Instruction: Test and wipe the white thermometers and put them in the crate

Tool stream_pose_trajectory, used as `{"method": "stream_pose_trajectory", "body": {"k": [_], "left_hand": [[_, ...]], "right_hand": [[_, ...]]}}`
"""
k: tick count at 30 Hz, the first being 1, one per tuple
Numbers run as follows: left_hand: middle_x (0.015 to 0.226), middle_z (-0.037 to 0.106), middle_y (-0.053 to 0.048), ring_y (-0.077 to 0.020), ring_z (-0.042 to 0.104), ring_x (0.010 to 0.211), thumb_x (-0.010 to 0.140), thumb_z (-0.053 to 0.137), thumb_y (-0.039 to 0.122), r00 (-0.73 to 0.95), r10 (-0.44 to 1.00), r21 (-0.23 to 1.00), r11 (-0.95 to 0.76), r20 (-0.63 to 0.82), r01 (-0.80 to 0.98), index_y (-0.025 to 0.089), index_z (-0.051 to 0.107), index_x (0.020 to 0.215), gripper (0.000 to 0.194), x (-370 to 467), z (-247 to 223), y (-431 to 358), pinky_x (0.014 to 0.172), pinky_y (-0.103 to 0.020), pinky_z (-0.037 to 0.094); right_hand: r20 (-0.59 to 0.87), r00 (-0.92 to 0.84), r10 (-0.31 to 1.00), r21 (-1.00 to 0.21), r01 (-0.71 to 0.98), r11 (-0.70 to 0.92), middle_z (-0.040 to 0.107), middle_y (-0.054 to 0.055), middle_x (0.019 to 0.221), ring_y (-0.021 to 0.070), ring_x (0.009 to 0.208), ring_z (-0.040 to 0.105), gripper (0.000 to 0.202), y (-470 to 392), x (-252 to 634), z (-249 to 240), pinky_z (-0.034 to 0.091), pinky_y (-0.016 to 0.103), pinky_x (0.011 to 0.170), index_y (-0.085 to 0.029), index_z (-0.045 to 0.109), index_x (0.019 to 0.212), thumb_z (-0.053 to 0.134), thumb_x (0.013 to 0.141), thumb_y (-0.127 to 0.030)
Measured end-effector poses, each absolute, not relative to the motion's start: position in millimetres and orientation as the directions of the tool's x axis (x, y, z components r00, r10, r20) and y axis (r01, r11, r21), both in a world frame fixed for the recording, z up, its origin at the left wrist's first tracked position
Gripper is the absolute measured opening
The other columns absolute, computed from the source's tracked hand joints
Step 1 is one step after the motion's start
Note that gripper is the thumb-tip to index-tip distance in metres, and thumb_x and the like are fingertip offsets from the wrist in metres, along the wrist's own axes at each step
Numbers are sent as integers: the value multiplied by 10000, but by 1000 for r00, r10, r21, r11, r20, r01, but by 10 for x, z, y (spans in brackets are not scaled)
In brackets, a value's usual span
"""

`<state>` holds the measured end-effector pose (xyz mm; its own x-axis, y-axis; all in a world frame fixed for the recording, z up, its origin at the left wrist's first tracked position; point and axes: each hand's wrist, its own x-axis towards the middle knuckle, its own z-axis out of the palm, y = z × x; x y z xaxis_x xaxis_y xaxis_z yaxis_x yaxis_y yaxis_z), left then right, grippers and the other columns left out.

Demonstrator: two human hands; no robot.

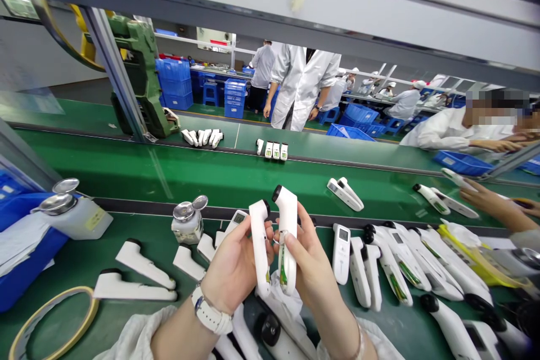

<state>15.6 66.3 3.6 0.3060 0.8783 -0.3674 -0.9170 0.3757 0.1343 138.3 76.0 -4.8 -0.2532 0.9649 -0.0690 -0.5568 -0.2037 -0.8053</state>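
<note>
My left hand [230,264] is closed on a white handheld thermometer [258,242] with a black tip, held upright. Beside it, my right hand [312,256] grips a second white thermometer [287,208], whose handle shows a green circuit board in an opening. The two devices stand close together, tips up. Below my hands lie a crumpled white cloth [287,298] and more thermometers. Several white thermometers [392,264] lie in a row to the right, and two others [135,287] lie at the left.
A tape roll [54,320], two pump bottles [188,222] and a blue bin [25,253] stand left. A green conveyor belt [139,174] crosses ahead, carrying thermometers [345,193]. Another person's hand [485,199] reaches in at right. A yellow bag [476,259] lies near there.
</note>
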Motion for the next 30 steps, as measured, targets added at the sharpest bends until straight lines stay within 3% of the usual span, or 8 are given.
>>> {"method": "stream_pose_trajectory", "body": {"k": [6, 13, 19, 24, 30], "left_hand": [[790, 519, -77, -73, 525, 635, 878, 461, 281, 459, 845, -4, 476, -273, -879, 16, 530, 975, 291, 111, 58, 648, 554, -133, 468], [771, 468, -38, -54, 435, 564, 902, 383, 355, 456, 879, -54, 453, -142, -890, 10, 519, 986, 380, 112, 48, 630, 493, -135, 441], [759, 475, -45, -54, 435, 560, 909, 361, 376, 439, 892, 8, 442, -106, -897, 0, 531, 989, 420, 106, 42, 619, 494, -134, 440], [736, 514, -51, -82, 455, 545, 901, 358, 426, 328, 937, 136, 342, -117, -930, 59, 542, 1097, 456, 96, 80, 576, 458, -169, 428], [714, 532, -71, -95, 493, 589, 892, 394, 408, 201, 964, 287, 244, -172, -926, 53, 608, 912, 415, 71, 128, 523, 529, -183, 464]], "right_hand": [[-127, -361, 924, -680, -646, -347, 725, 93, 899, 167, 819, 684, 265, 776, 1410, -46, 539, 258, 809, -120, 657, 1033, 611, 795, -227], [-88, -465, 881, -528, -728, -437, 729, 108, 931, 152, 820, 681, 343, 749, 1425, -22, 535, 220, 808, -69, 682, 1035, 502, 786, -221], [-83, -488, 869, -518, -724, -456, 718, 110, 880, 163, 823, 673, 363, 733, 1434, 2, 536, 224, 796, -60, 676, 1048, 492, 780, -221], [-93, -479, 873, -561, -699, -443, 694, 84, 772, 147, 704, 649, 358, 712, 1451, 2, 554, 203, 605, -83, 665, 1061, 498, 784, -237], [-127, -453, 883, -573, -693, -438, 656, 95, 733, 121, 632, 595, 373, 707, 1475, 0, 512, 176, 528, -47, 644, 1078, 450, 831, -249]]}}
